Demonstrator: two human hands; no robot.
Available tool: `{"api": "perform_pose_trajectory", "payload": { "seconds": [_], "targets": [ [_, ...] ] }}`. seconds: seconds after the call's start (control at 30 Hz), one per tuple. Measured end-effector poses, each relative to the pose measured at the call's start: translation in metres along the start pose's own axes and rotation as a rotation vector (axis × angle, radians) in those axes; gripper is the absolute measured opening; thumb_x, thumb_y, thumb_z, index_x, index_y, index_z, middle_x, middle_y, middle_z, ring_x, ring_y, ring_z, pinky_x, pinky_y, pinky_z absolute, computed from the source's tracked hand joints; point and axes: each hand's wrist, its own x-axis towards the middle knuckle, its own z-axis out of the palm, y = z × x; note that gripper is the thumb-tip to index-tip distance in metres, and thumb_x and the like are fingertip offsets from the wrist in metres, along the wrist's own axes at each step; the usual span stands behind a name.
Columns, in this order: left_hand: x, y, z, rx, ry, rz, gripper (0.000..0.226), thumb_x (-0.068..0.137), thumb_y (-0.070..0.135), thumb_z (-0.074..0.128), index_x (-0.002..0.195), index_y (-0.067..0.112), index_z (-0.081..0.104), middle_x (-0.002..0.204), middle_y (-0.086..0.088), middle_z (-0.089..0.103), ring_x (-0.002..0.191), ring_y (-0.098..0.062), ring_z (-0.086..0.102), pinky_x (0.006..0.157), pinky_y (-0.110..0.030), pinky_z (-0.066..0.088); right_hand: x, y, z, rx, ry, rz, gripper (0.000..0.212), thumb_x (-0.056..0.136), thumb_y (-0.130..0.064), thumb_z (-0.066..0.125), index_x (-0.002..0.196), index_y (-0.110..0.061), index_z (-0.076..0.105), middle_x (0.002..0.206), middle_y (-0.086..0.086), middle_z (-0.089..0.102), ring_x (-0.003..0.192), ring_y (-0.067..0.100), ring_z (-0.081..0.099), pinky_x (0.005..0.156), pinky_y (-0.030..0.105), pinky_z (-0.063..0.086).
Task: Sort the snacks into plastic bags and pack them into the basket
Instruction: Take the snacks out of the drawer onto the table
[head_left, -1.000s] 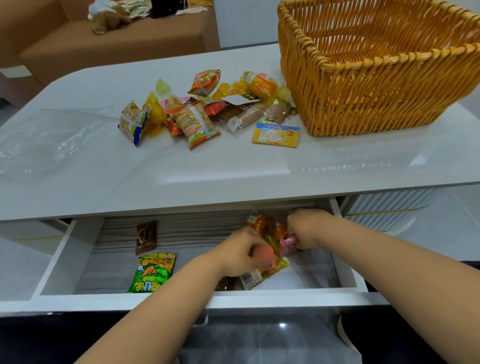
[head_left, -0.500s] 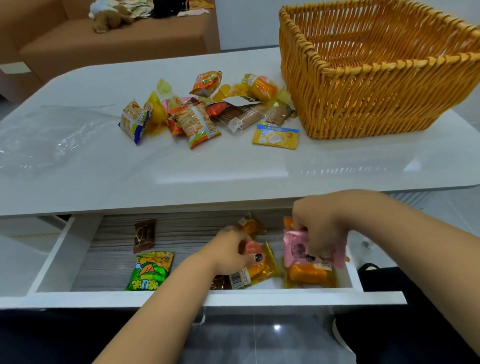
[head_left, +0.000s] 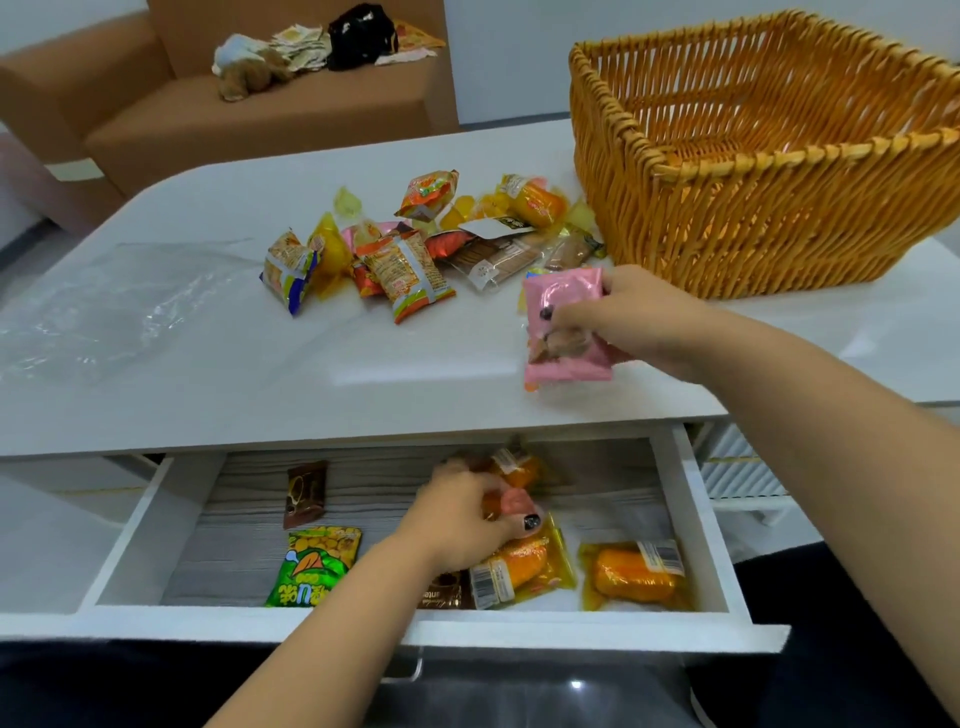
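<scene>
My right hand (head_left: 636, 317) is up over the table (head_left: 208, 395), fingers curled round a pink snack packet (head_left: 566, 325), held just above the tabletop near the front edge; something orange shows under the packet's bottom edge, can't tell what. My left hand (head_left: 467, 512) is down in the open drawer (head_left: 696, 525), fingers closed on orange-wrapped snacks (head_left: 511, 465) at the drawer's middle; can't tell how many pcs are in the grip. Below that hand an orange cake in clear wrap w/ barcode (head_left: 519, 569) lies on the drawer floor, a 2nd orange cake packet (head_left: 636, 574) just beside it to the right. A dark brown packet (head_left: 447, 595) pokes out under my wrist. Left part of drawer: small brown packet (head_left: 305, 491) toward the back, green packet (head_left: 314, 566) near the front, apart from each other. On the table, a pile of mixed snacks (head_left: 410, 249) sits mid-table, its right end close to the wicker basket (head_left: 753, 218) at far right. Clear plastic bag (head_left: 109, 306) lies flat at the table's left, well apart from the basket. Brown sofa (head_left: 260, 124) behind, w/ clutter on the seat.
</scene>
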Motion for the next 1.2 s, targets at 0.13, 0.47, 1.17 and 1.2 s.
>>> {"api": "perform_pose_trajectory", "payload": {
  "seconds": [0.13,0.47,1.17,1.2],
  "targets": [
    [-0.047,0.013,-0.02,0.189,0.19,0.28,0.038,0.086,0.06,0.056,0.116,0.039,0.062,0.132,0.014,0.03,0.126,-0.007,0.029,0.108,-0.031,0.035,0.02,-0.004,0.012,0.793,-0.039,0.035,0.017,0.096,-0.005,0.051,0.113,-0.003,0.051,0.111,0.022,0.067,0.1,0.031,0.069,0.093,0.046,0.053],
    [-0.037,0.02,-0.088,-0.076,0.59,0.437,0.023,0.079,0.05,0.07,0.096,0.035,0.068,0.122,0.011,0.039,0.124,-0.009,0.038,0.098,-0.008,0.027,0.052,0.026,0.019,0.347,0.517,0.138,0.018,0.085,-0.02,0.07,0.101,-0.015,0.063,0.093,0.006,0.067,0.061,0.011,0.065,0.054,0.024,0.053],
    [0.152,0.068,-0.16,0.121,0.672,0.123,0.06,0.096,0.047,0.052,0.151,0.033,0.031,0.164,-0.008,-0.009,0.149,-0.03,-0.018,0.12,-0.048,0.0,0.068,0.056,0.036,0.288,0.632,-0.138,0.016,0.088,-0.003,0.056,0.097,-0.011,0.067,0.081,0.005,0.071,0.064,0.012,0.072,0.06,0.025,0.055],
    [0.143,0.063,-0.156,0.044,0.674,0.146,0.058,0.097,0.043,0.052,0.151,0.031,0.033,0.165,-0.008,-0.005,0.15,-0.028,-0.016,0.12,-0.046,-0.001,0.068,0.055,0.035,0.268,0.626,-0.145,0.015,0.089,-0.004,0.057,0.095,-0.013,0.067,0.082,0.005,0.072,0.065,0.011,0.072,0.062,0.026,0.057]
  ]
}}
